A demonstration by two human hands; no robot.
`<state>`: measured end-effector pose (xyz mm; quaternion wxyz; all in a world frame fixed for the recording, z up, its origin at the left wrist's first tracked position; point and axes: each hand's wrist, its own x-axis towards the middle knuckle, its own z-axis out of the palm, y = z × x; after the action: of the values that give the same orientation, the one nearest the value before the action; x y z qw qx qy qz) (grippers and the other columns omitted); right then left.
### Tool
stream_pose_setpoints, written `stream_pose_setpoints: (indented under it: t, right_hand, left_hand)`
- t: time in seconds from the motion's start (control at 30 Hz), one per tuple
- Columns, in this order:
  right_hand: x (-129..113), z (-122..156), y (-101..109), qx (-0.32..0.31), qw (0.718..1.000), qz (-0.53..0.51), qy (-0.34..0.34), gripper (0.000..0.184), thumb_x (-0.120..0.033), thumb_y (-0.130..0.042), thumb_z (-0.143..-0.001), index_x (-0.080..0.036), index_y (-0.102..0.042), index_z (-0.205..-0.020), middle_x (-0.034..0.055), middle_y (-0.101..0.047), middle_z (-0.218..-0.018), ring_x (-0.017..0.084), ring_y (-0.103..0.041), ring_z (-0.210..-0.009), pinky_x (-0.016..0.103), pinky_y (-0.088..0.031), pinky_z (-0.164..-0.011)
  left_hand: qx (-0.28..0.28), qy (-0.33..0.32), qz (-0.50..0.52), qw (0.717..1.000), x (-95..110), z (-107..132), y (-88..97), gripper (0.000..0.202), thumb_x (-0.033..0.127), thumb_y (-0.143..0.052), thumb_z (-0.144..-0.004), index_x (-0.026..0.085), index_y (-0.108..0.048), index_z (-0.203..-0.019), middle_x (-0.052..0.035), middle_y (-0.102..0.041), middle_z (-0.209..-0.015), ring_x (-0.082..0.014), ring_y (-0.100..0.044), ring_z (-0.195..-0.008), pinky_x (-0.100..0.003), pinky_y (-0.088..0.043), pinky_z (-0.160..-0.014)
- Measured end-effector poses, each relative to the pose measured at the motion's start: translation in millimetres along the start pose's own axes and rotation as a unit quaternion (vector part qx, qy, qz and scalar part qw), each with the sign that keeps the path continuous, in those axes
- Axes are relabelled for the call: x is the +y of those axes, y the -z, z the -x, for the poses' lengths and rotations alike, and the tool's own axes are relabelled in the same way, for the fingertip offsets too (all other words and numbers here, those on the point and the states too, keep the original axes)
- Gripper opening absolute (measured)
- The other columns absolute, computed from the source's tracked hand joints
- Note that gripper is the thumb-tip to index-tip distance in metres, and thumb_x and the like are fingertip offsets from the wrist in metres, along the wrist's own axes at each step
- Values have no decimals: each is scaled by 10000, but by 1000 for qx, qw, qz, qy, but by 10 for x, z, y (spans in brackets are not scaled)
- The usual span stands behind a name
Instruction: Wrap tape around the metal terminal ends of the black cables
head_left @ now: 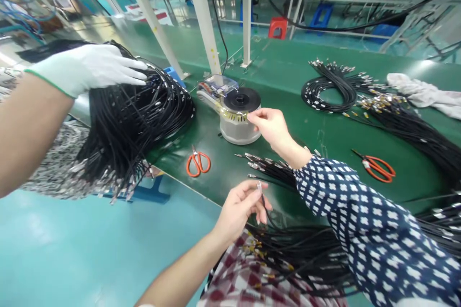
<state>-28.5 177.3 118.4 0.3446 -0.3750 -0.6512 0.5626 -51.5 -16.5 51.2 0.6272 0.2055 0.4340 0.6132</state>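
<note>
My left hand [242,205] pinches the end of a black cable [265,205], with its small pale connector [259,185] pointing up between thumb and forefinger. The fingers of my right hand [269,125] are pressed together at the rim of a round tape dispenser [240,127] with a black top disc. Short yellowish strips of tape [234,116] line that rim, and the fingertips close on one at its right side. Black cables with connectors [268,165] lie on the table below my right wrist. More black cables [306,244] rest across my lap.
Another person's gloved hand [97,69] rests on a large cable bundle [137,115] at left. Orange-handled snips [198,163] lie before the dispenser, another orange-handled pair [378,168] at right. Coiled cables [327,91] and a white cloth [425,91] lie further back. White posts [203,14] rise behind the dispenser.
</note>
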Motion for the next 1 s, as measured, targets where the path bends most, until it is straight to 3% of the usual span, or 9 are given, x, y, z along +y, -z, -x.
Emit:
stream_pose_setpoints:
  t: [0.1,0.23,0.37,0.63,1.0]
  right_hand:
    - [-61,372,207,-99,995,-22,23,196,-321,-722,-752,-142,-647,-727,-21,-588,-641,79,-486,-543,225,-400,-568]
    - [94,941,618,-216,973,-42,-76,246,-378,-746,-771,-149,-654,-772,-7,-609,-718,89,-516,-626,221,-424,-622]
    - [313,1290,858,-268,955,-30,-128,260,-387,-759,-772,-146,-663,-770,9,-634,-746,111,-548,-679,246,-441,-683]
    - [367,1341,891,-285,957,55,-8,212,-345,-683,-850,-141,-695,-793,18,-650,-750,120,-545,-692,248,-446,-683]
    - [305,1355,872,-255,956,141,27,168,-294,-657,-851,-153,-691,-765,14,-640,-711,122,-538,-651,247,-426,-619]
  left_hand:
    - [7,-29,-13,999,-3,14,-1,283,336,-685,-859,185,-475,-974,-39,-723,-695,-118,-613,-430,-177,-424,-419]
    - [-7,-19,-45,999,10,50,-11,246,313,-663,-883,179,-492,-997,-29,-720,-692,-120,-622,-428,-184,-448,-428]
    - [-23,2,-69,997,35,77,-51,218,295,-661,-886,156,-555,-1015,-22,-710,-680,-114,-618,-422,-188,-464,-426]
    - [-29,8,-109,994,44,86,-106,198,244,-673,-881,140,-659,-1049,-17,-704,-669,-92,-605,-416,-176,-456,-418]
    - [-7,-14,-132,991,31,113,-109,222,237,-681,-875,161,-708,-1081,-17,-703,-693,-86,-603,-426,-186,-466,-420]
